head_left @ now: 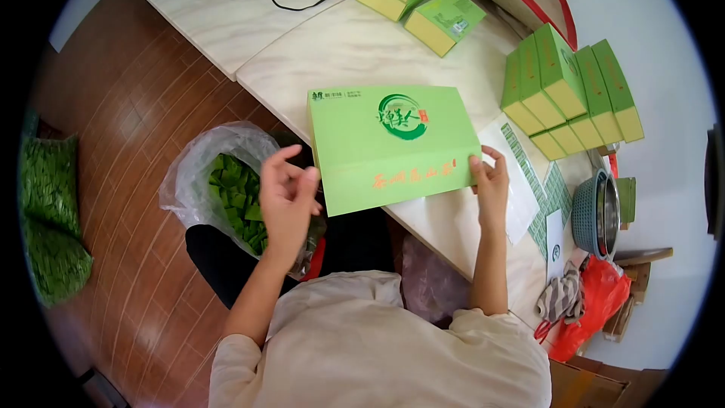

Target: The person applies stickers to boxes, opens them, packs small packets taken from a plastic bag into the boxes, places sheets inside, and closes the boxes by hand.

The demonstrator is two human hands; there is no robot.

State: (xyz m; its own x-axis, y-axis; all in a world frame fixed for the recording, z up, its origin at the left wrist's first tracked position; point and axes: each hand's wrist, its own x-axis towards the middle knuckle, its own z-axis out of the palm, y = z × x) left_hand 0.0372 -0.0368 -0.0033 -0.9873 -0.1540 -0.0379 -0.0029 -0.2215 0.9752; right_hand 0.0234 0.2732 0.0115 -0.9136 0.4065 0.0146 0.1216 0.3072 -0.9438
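1. Pinching the green box (393, 143) at its right edge, your right hand (493, 187) has its thumb on the printed face and its fingers bent around the side, mostly hidden.
2. Your left hand (291, 200) is partly open, thumb and curled fingers apart, just beside the box's left edge; you cannot tell from this view whether a fingertip touches it.
3. The box is in front of you, over the near edge of the table (325, 53). It is flat-faced and rectangular, with a dark green ring emblem and a line of orange characters.
4. The tabletop is pale and smooth, with faint marble-like veining.
5. To your right, more green boxes (563, 79) stand close together, sharp-cornered, with yellowish ends.
6. Below your left hand, a crinkled, translucent plastic bag (183, 174) holds small, flat green packets (236, 195).
7. At the table's right side, a round metal bowl (607, 211) sits in a perforated grey-blue basket (584, 208), near a creased red bag (600, 302) and a rumpled striped cloth (560, 296).
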